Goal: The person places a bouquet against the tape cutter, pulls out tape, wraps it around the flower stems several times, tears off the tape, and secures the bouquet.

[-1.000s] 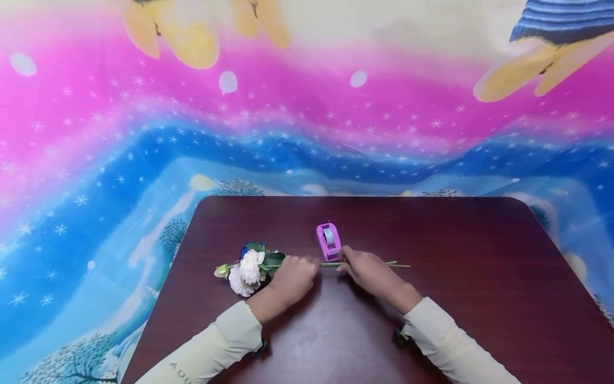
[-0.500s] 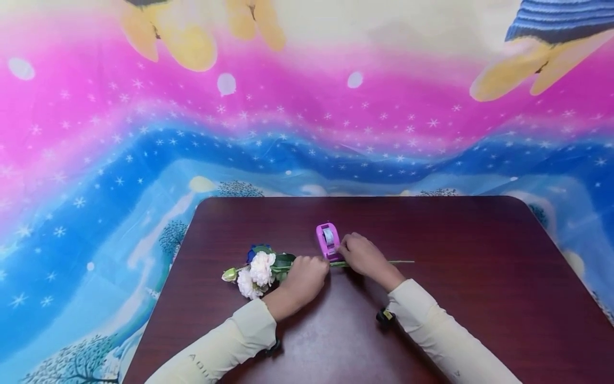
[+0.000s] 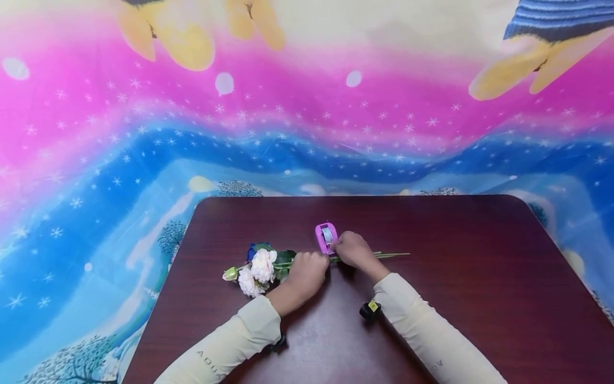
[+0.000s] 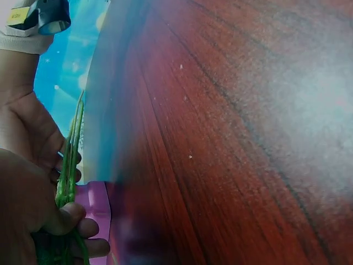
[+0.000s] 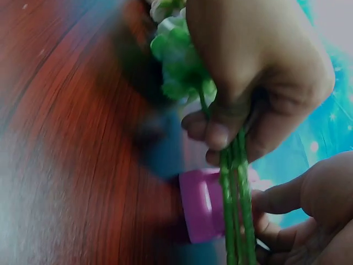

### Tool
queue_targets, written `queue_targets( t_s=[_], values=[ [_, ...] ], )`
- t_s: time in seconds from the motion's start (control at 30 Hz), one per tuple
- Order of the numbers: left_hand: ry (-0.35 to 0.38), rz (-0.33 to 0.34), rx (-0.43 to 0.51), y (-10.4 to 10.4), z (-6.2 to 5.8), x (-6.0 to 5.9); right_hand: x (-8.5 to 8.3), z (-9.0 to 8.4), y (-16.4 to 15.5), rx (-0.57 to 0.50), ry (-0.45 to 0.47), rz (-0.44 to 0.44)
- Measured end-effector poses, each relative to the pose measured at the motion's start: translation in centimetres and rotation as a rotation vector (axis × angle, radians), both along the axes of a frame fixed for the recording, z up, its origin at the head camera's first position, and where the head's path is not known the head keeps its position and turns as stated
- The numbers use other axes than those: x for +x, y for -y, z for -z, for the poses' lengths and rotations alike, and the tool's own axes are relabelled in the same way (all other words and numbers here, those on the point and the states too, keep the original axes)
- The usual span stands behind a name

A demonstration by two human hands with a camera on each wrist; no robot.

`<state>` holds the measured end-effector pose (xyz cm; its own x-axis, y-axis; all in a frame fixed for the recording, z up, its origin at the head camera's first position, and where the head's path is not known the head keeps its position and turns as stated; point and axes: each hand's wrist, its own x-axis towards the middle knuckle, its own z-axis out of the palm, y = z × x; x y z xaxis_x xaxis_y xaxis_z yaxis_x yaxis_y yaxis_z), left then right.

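Both hands have slid toward the pink tape dispenser (image 3: 326, 237). Left hand (image 3: 309, 269) fingers (image 5: 212, 130) curl tight round the green flower stems (image 3: 379, 255); right hand (image 3: 352, 249) fingers reach the dispenser's front, their hold unclear. White blooms (image 3: 256, 272) lie left on the dark counter (image 3: 455, 256).

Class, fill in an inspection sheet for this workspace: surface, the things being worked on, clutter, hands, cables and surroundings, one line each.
Surface: dark red-brown wooden table, glossy.
Things in hand: bunch of artificial flowers lying flat, white blooms to the left, green stems running right; pink tape dispenser just behind the stems.
Clutter: nothing seen.
Hands: left hand grips the stems near the leaves; right hand is at the front of the dispenser and over the stems, its fingers hidden in the head view.
Cables: nothing seen.
Surroundings: pink, blue and yellow printed cloth behind and beside the table.
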<state>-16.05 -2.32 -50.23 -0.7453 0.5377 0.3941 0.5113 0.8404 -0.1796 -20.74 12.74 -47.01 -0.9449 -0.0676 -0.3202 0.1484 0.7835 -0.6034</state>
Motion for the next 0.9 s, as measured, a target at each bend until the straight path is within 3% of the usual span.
queue_targets(
  t_s=[0.1, 0.2, 0.3, 0.47, 0.63, 0.9],
  values=[
    [0.002, -0.008, 0.003, -0.1, 0.1, -0.2, 0.1, -0.3, 0.2, 0.003, 0.016, -0.005],
    [0.019, -0.026, -0.003, -0.1, 0.0, -0.3, 0.2, -0.7, 0.4, -0.062, 0.034, 0.015],
    [0.066, -0.047, 0.001, -0.1, -0.2, -0.4, 0.3, -1.1, 0.4, -0.117, 0.046, 0.058],
    [0.134, -0.065, 0.012, -0.1, -0.4, -0.6, 0.5, -1.5, 0.4, -0.107, 0.043, 0.114],
    [0.129, -0.1, 0.015, 0.0, -0.4, -0.8, 0.6, -1.7, 0.6, -0.192, -0.003, 0.128],
    [0.142, -0.111, 0.031, 0.0, -0.9, -1.2, 0.6, -1.4, 0.6, -0.159, -0.07, 0.192]
  ],
)
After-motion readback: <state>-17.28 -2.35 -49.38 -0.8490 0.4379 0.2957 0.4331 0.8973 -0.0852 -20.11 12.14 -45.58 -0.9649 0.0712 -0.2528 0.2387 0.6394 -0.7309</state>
